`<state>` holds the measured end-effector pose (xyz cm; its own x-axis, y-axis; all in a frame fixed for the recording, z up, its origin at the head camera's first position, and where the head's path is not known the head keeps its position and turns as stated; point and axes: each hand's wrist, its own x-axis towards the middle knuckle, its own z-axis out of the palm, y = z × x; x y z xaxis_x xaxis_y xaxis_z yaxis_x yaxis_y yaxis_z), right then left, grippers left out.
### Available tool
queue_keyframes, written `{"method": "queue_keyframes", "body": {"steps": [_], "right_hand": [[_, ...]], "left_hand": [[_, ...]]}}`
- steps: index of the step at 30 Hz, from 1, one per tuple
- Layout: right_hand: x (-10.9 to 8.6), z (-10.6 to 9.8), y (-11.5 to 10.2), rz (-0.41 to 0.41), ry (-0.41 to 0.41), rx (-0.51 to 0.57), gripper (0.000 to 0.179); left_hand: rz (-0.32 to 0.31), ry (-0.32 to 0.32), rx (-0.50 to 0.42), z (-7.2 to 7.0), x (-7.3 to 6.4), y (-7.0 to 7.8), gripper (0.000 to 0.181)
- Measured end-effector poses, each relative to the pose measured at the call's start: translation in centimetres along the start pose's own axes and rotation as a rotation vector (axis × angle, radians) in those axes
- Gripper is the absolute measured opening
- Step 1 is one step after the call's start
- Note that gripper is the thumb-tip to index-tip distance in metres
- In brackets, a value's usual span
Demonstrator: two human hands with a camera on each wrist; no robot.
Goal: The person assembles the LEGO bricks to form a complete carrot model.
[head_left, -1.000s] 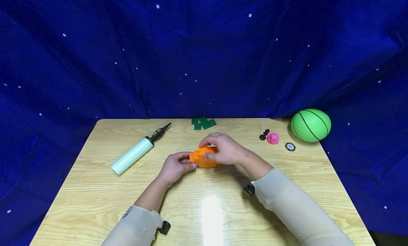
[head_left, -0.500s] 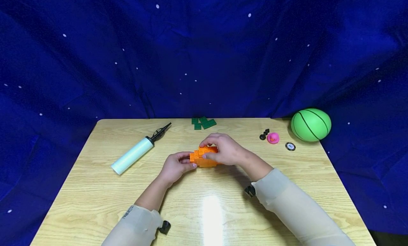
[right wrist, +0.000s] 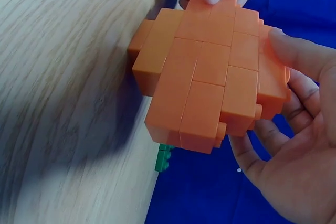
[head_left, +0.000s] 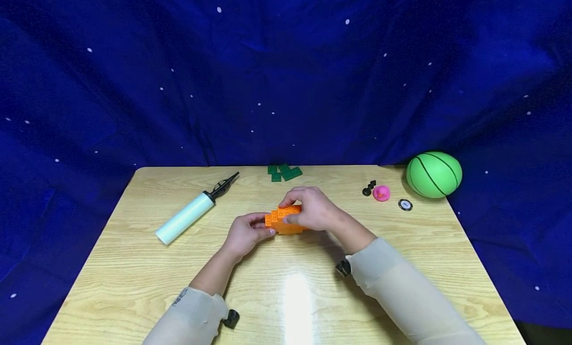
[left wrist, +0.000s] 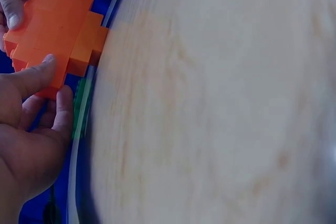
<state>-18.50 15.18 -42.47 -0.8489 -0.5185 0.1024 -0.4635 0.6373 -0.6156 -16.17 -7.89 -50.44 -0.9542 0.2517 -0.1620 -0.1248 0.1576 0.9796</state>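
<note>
Between the two hands, near the middle of the table, is a stepped block of joined orange toy bricks. The left hand pinches its left end, thumb on the near face and fingers behind. From above, the right hand grips the upper right part, its thumb on the near face. Seams between the bricks show plainly on the orange block in the right wrist view. In the left wrist view, the left thumb lies over one end of the block. Its far side is hidden in the head view.
Several green bricks lie at the table's back edge. A pale blue hand pump lies to the left. At the right are small black pieces, a pink rubber duck, a round chip and a green ball.
The right forearm has shifted slightly to the left. Both hands keep their hold on the orange bricks, which stay almost in the same place.
</note>
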Motion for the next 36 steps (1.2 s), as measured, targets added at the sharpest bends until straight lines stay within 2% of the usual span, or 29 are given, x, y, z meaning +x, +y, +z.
{"method": "queue_keyframes", "body": {"steps": [6, 18, 24, 29, 33, 36], "right_hand": [[0.2, 0.4, 0.0, 0.021, -0.008, 0.025, 0.026], [-0.8, 1.3, 1.4, 0.039, 0.041, 0.162, 0.03], [-0.9, 1.0, 2.4, 0.028, 0.003, 0.217, 0.036], [-0.8, 0.8, 3.6, 0.068, -0.031, 0.31, 0.04], [-0.5, 0.7, 4.6, 0.111, 0.013, 0.347, 0.034], [-0.2, 0.5, 5.3, 0.16, 0.049, 0.35, 0.038]], "left_hand": [[-0.008, 0.018, -0.002, -0.2, 0.0, -0.1, 0.045], [-0.029, -0.021, -0.015, -0.3, 0.1, -0.2, 0.049], [-0.025, -0.02, -0.011, -0.1, 0.1, -0.1, 0.048], [-0.032, -0.013, 0.001, -0.1, 0.2, -0.4, 0.049], [-0.034, -0.009, -0.007, -0.1, 0.2, -0.5, 0.049], [-0.039, -0.005, -0.01, -0.1, 0.2, -0.5, 0.049]]}}
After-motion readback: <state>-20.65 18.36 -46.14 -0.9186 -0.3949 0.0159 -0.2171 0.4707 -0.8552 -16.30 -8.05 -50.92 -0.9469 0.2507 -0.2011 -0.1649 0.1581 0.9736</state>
